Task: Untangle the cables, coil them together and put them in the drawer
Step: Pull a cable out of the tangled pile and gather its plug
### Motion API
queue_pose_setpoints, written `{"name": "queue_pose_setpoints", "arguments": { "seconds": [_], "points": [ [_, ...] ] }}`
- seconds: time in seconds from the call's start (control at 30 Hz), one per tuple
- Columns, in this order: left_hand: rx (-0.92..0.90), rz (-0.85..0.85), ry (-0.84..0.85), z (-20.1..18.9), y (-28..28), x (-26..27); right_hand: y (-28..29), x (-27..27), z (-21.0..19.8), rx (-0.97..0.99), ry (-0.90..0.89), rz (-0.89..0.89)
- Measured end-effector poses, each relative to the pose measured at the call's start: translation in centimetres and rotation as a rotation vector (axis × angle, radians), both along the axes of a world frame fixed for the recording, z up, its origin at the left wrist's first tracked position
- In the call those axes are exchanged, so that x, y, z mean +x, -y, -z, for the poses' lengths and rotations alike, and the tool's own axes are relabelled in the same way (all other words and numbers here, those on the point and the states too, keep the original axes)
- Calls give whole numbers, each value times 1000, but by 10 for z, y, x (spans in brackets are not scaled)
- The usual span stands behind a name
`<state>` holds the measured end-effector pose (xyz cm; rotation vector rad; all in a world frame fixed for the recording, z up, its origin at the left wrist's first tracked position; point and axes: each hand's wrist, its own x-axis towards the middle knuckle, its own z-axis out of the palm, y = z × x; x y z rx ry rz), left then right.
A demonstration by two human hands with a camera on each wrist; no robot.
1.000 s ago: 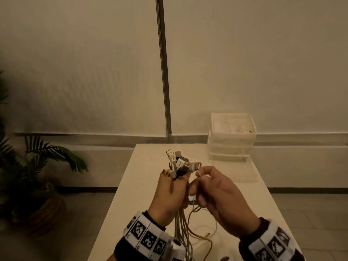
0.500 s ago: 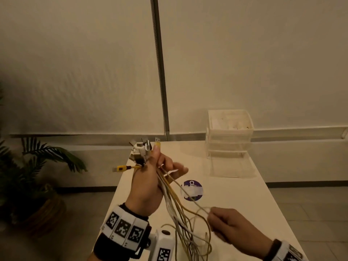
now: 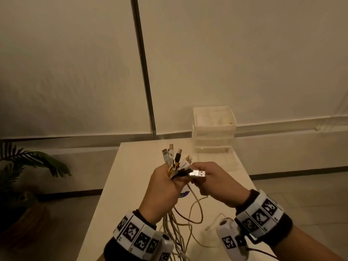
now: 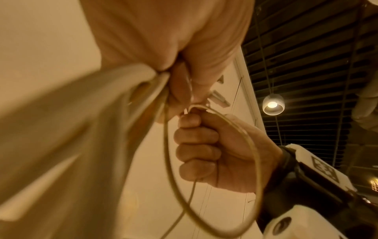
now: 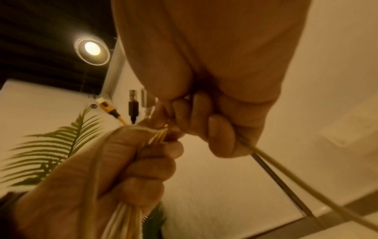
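Observation:
My left hand [image 3: 165,185] grips a bundle of cables [image 3: 178,225] just below their plugs. Several plug ends [image 3: 174,157], white, black and yellow, fan upward out of the fist. My right hand [image 3: 212,181] pinches a silver USB plug [image 3: 197,174] and holds it against the left hand's bundle. The cable strands hang down in loose loops onto the white table [image 3: 131,185]. In the right wrist view the left hand [image 5: 122,165] is curled round the strands, and the right hand [image 5: 214,126] holds a beige cable [image 5: 306,184]. A small translucent drawer unit [image 3: 213,132] stands at the table's far right.
A purple round sticker [image 3: 183,194] lies on the table under the hands. A potted palm [image 3: 28,176] stands on the floor to the left. A wall with a vertical metal strip [image 3: 143,72] is behind the table.
My right hand, low at the right pulling a strand half a second ago, has come up with a USB plug to the bundle. The left hand moved back to the centre.

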<state>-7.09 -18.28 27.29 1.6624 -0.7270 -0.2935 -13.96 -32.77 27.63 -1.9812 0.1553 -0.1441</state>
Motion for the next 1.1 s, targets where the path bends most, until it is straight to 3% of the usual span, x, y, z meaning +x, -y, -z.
{"name": "queue_pose_setpoints", "arguments": {
  "seconds": [0.27, 0.57, 0.7, 0.8, 0.87, 0.93, 1.1],
  "points": [
    [248, 142, 83, 12, -12, 9, 13, -8, 0, 184, -66, 15],
    [85, 88, 110, 12, -5, 2, 12, -6, 11, 137, -35, -61],
    [-96, -149, -23, 13, -26, 23, 42, -24, 10, 117, -91, -75],
    [-161, -373, -99, 17, -47, 50, 75, -43, 22, 89, -177, 25],
    [-43, -397, 29, 13, -48, 48, 86, -47, 30, -78, -233, 107],
    [59, -317, 162, 7, -35, 34, 85, -41, 32, -362, -252, 122],
    [-21, -160, 307, -4, -10, 6, 68, -16, 31, -619, -235, 226]
  ]
}}
